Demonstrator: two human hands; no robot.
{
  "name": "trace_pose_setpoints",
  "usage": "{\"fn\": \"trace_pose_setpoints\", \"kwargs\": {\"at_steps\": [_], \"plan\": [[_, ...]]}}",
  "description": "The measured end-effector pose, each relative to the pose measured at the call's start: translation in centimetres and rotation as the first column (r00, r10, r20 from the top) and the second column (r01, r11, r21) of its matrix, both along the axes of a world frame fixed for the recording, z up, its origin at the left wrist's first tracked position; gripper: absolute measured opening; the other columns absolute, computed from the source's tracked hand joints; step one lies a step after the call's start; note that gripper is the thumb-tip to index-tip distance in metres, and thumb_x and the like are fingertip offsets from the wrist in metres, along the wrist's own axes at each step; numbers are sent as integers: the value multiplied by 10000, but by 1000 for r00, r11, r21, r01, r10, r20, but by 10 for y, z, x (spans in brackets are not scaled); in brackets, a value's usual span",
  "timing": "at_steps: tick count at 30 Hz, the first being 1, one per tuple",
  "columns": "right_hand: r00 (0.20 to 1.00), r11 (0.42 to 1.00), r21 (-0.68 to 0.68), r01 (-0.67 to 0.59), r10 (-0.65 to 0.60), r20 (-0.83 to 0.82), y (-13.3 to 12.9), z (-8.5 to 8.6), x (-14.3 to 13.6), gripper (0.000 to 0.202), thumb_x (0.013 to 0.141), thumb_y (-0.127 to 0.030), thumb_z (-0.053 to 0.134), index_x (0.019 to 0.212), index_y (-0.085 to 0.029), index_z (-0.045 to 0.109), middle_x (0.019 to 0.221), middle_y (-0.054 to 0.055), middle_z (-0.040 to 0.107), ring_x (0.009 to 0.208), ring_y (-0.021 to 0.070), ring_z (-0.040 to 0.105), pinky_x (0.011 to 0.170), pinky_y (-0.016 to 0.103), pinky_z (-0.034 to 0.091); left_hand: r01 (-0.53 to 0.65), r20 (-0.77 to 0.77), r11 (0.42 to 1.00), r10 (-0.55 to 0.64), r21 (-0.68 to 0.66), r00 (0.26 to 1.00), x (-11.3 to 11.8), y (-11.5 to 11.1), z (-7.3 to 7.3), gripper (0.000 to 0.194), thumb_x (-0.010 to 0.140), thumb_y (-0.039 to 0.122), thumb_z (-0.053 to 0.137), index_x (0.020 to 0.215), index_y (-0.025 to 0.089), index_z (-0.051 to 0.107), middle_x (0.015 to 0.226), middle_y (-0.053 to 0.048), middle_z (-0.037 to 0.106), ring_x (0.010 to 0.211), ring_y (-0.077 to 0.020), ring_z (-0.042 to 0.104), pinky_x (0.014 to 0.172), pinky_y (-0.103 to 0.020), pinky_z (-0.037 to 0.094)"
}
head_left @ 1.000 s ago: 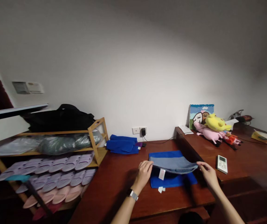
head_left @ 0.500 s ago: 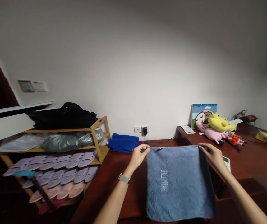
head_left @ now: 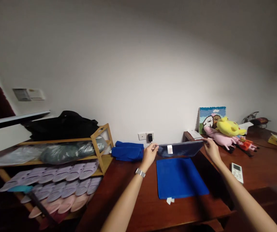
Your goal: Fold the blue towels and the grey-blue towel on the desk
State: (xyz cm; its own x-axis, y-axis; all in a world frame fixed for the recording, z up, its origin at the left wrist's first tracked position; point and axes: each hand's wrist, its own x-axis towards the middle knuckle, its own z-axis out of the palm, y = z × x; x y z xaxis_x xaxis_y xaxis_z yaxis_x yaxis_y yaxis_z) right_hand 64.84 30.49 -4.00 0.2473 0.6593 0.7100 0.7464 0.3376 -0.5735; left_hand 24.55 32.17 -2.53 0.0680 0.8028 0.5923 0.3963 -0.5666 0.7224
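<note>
Stretched between my two hands is a grey-blue towel (head_left: pixel 184 149), lifted above the table and seen nearly edge-on, with a white tag near its left end. My left hand (head_left: pixel 150 154) pinches its left corner; a watch is on that wrist. The right corner is pinched in my right hand (head_left: pixel 211 150). Below the towel a bright blue cloth (head_left: pixel 177 178) lies flat on the reddish-brown table (head_left: pixel 138 206), its white labels at the near edge. Another blue cloth (head_left: pixel 127 151), folded or bunched, lies to the left by the wall.
Left of the table stands a wooden rack (head_left: pixel 102 145) with slippers (head_left: pixel 65 170), plastic-wrapped bundles and a black bag (head_left: pixel 63 125). To the right are plush toys (head_left: pixel 227 129), a picture (head_left: pixel 212 117) and a white remote control (head_left: pixel 237 172). A black plug (head_left: pixel 150 138) sits in the wall socket.
Both hands have swung the towel up and away, from hanging face-on to nearly edge-on. The flat blue cloth and the whole remote control have come into view.
</note>
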Motion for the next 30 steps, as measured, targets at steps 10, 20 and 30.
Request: {"fn": "trace_pose_setpoints", "kwargs": {"at_steps": [10,20,30], "plan": [[995,916,-389,-95,78,-60,-82,-233,-5,226,798,-319,464,827,-252,678,964,108,728,957,285,718,918,408,546,-44,-456,999,28,-26,890,-6,-101,-204,268,998,213,422,935,254,679,938,-46,737,885,-214,707,828,-342,571],[996,914,-395,-88,85,-25,-94,-262,4,219,815,-381,470,830,-261,653,951,79,691,910,250,706,861,344,539,14,-620,992,65,122,782,-12,-114,-241,268,997,121,421,1006,243,660,1015,-58,716,955,-230,674,876,-397,558],[962,841,-534,88,67,264,-104,-259,-3,239,869,-256,434,908,-267,669,1020,63,684,928,225,692,849,323,522,-1,-598,1000,17,26,802,-20,-122,-242,275,969,144,487,1067,278,706,1080,-45,756,1003,-220,708,928,-379,581]]}}
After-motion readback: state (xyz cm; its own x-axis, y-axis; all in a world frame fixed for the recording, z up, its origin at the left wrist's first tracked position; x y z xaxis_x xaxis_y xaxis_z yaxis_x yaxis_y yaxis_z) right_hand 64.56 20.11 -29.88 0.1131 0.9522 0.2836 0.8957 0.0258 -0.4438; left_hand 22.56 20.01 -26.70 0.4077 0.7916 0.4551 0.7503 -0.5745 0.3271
